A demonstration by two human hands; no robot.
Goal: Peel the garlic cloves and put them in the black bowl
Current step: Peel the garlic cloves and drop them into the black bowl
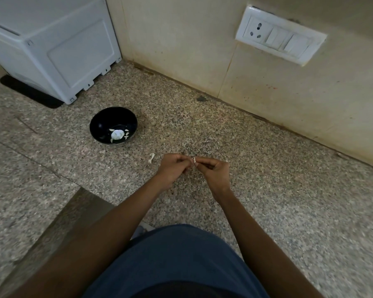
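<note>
**Peeling in progress: one clove in hand, several in the bowl**

Head view. The black bowl (pixel 113 125) stands on the worktop (pixel 267 190), up and to the left of both hands, well apart from them. It holds a pale garlic bulb (pixel 117 134) with several peeled cloves (pixel 127 134) lying around it, so part of the task appears done. A scrap of skin (pixel 151 158) lies just left of the left hand (pixel 174 168).

The left hand and the right hand (pixel 213 172) meet fingertip to fingertip above the worktop, fingers curled, both pinching one small garlic clove (pixel 194 160) between them. Judged from this, peeling this clove and transferring it to the bowl remain.
</note>
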